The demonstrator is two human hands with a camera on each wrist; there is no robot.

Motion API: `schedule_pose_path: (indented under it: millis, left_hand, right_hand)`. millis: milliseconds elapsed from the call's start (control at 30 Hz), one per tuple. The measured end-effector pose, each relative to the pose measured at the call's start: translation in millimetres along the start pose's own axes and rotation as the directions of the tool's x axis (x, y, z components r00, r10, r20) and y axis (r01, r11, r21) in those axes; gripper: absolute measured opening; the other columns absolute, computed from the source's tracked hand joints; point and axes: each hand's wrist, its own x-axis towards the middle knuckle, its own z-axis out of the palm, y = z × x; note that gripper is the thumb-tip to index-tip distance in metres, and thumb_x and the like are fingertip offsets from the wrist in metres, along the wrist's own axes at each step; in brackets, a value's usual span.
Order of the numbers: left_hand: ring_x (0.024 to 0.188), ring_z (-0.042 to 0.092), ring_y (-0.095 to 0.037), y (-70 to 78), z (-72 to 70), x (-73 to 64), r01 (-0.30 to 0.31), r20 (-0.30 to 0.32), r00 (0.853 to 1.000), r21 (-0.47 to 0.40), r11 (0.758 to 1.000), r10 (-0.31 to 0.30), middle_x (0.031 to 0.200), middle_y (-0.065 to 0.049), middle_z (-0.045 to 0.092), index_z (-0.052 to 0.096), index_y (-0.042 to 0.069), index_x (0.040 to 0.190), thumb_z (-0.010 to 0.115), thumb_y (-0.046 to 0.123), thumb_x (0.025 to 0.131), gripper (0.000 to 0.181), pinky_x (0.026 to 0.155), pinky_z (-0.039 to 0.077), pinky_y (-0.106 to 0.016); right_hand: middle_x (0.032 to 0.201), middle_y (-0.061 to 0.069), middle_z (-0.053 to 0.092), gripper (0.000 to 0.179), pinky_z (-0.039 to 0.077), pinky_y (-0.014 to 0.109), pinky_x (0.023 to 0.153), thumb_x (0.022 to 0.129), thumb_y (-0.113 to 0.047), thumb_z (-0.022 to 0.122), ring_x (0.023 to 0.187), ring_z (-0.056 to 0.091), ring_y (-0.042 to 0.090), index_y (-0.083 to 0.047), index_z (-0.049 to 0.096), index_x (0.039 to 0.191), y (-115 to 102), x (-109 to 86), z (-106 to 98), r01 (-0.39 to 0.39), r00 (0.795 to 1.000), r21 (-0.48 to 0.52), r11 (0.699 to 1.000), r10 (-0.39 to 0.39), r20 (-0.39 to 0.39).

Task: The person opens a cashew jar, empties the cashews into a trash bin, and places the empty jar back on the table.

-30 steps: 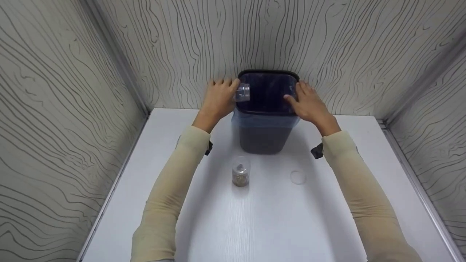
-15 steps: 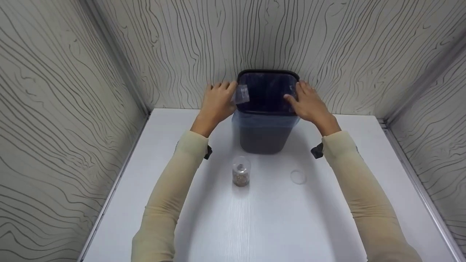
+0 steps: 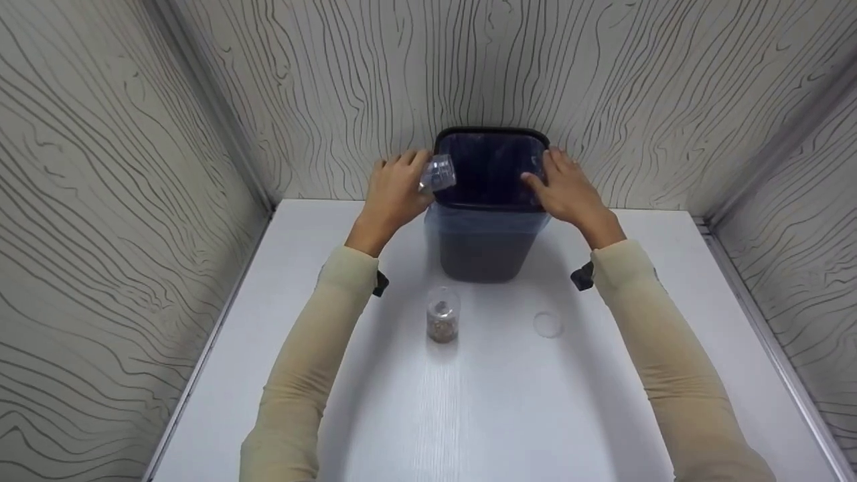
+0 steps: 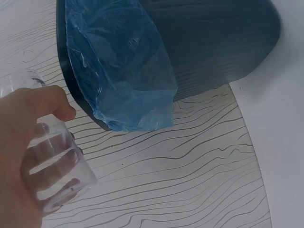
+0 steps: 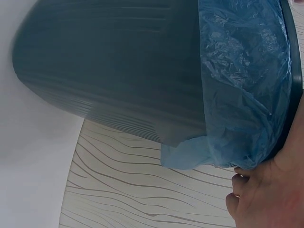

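Clear jar (image 3: 439,173) has shifted slightly left, inside left hand (image 3: 394,191).

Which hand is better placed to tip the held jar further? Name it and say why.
Left, most likely: the left hand grips the jar, tilted with its mouth toward the bin. The right hand holds the opposite side of the bin, away from the jar.

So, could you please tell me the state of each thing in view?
Bin: upright, open
Liner: folded over the bin's rim
Held jar: tipped, mouth toward the bin, looks empty
Left hand: curled round the held jar
Right hand: holding the bin's rim
Standing jar: upright, partly filled, lid unclear
Ring: lying flat
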Motion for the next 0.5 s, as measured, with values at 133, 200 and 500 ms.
schedule_pose_path:
  millis: [133, 200, 500]
  left_hand:
    - [0.112, 0.071, -0.036, -0.9, -0.2, -2.4, 0.005, -0.011, 1.000, -0.023, 1.000, -0.005, 0.125, -0.010, 0.074, 0.064, 0.009, 0.133, 0.077, 0.017, 0.091, 0.044, 0.092, 0.054, -0.058]
    - [0.113, 0.071, -0.036, -1.1, -1.1, -3.8, 0.012, -0.014, 1.000, -0.040, 0.999, -0.012, 0.124, -0.010, 0.074, 0.064, 0.009, 0.132, 0.077, 0.018, 0.091, 0.043, 0.094, 0.053, -0.059]
    - [0.109, 0.069, -0.031, -0.6, -3.1, -9.1, 0.027, -0.012, 1.000, -0.092, 0.995, -0.028, 0.116, -0.008, 0.074, 0.064, 0.010, 0.131, 0.076, 0.019, 0.092, 0.042, 0.096, 0.051, -0.058]
  right_hand:
    - [0.178, 0.026, -0.002, 0.093, 0.000, 0.056, 0.134, 0.110, -0.066, 0.024, 0.166, -0.005, 0.042, 0.004, 0.004, 0.168, -1.0, -0.1, -0.5, -0.004, 1.000, 0.004, 1.000, 0.004, 0.008]
    - [0.178, 0.026, -0.003, 0.094, -0.001, 0.057, 0.134, 0.110, -0.067, 0.023, 0.166, -0.005, 0.042, 0.004, 0.003, 0.168, -1.6, -0.4, -1.2, -0.003, 1.000, 0.004, 1.000, 0.003, 0.013]
    - [0.177, 0.027, -0.002, 0.091, 0.001, 0.058, 0.133, 0.112, -0.063, 0.025, 0.166, -0.003, 0.043, 0.006, 0.005, 0.168, -1.8, -0.7, -1.7, 0.003, 1.000, 0.000, 1.000, -0.003, 0.009]
